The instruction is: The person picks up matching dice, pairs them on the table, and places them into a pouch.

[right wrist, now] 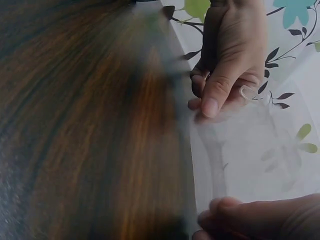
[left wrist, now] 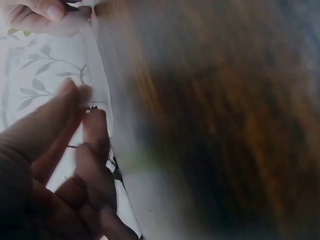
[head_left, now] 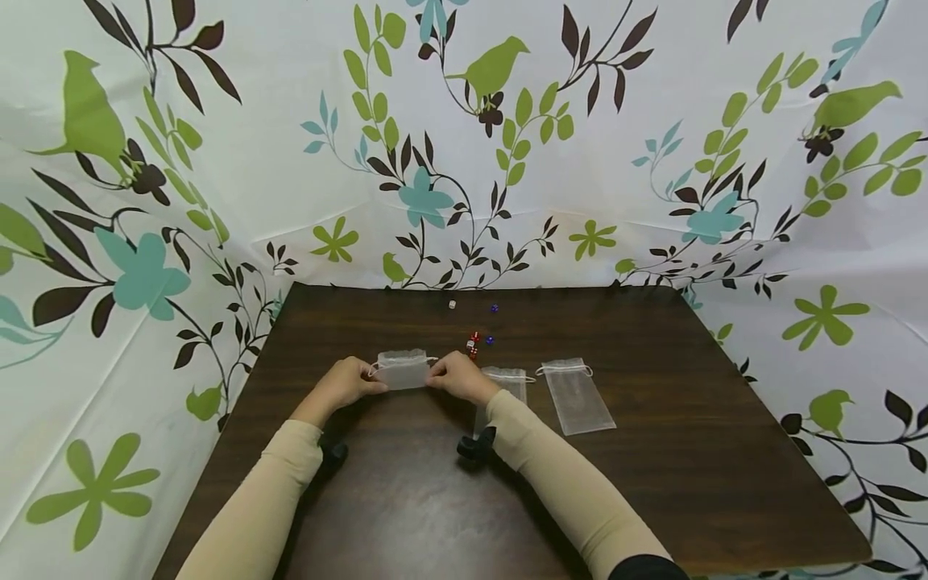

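Note:
A sheer white organza drawstring bag (head_left: pixel 403 371) is stretched sideways between both hands over the table. The left hand (head_left: pixel 345 382) pinches its left side between thumb and fingers, and the right hand (head_left: pixel 462 375) pinches its right side. In the right wrist view the see-through bag (right wrist: pixel 255 150) spans from the left hand (right wrist: pixel 230 70) above to the right hand (right wrist: pixel 265 215) below. A white cord loop sticks out beside the left hand. Seen from the left wrist, the left hand's thumb and index finger meet at the bag's edge.
Past the right hand lies a small group of red dice (head_left: pixel 474 346), with blue dice (head_left: pixel 495 308) and a white die (head_left: pixel 453 304) farther back. A second organza bag (head_left: pixel 507 379) is partly hidden under the right forearm; a third bag (head_left: pixel 577 396) lies flat to its right.

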A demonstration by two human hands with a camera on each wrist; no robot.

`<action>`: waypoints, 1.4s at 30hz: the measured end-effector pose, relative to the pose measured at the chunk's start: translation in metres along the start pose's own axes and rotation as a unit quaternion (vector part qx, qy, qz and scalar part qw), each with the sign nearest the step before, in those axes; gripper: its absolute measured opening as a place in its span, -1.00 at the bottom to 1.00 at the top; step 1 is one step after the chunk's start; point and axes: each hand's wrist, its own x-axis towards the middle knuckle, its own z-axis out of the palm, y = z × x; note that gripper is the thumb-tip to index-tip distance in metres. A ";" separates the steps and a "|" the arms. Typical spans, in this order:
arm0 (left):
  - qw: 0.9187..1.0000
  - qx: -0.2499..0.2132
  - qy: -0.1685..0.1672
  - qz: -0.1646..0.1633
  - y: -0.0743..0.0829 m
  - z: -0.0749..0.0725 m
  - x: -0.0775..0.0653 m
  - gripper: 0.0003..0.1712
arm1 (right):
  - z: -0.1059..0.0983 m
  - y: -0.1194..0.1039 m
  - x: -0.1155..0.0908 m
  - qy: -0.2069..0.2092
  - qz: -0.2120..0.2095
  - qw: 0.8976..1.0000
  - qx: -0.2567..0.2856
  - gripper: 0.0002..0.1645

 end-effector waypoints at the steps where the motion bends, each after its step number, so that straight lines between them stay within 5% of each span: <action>1: 1.000 0.007 -0.006 -0.007 0.000 0.001 0.000 -0.83 | 0.001 0.000 0.000 -0.004 0.004 1.000 -0.005 -0.88; 18: 0.999 0.017 -0.039 -0.033 -0.003 0.002 -0.001 -0.81 | 0.010 0.004 0.001 -0.019 0.011 0.999 -0.036 -0.91; 24: 0.998 -0.022 -0.050 0.016 -0.007 -0.011 -0.002 -0.66 | 0.013 0.003 0.002 -0.013 0.020 0.999 -0.030 -0.92; 31: 0.991 -0.061 0.009 0.118 -0.002 -0.026 -0.005 -0.40 | 0.012 0.003 0.003 -0.009 0.029 0.999 -0.019 -0.91; 36: 0.983 -0.028 0.015 0.179 0.004 -0.021 0.001 -0.51 | 0.012 0.003 0.003 -0.009 0.032 0.999 -0.011 -0.92; 42: 0.984 0.034 0.020 0.173 0.005 -0.017 0.004 -0.80 | 0.014 0.003 0.002 -0.008 0.021 1.000 -0.016 -0.92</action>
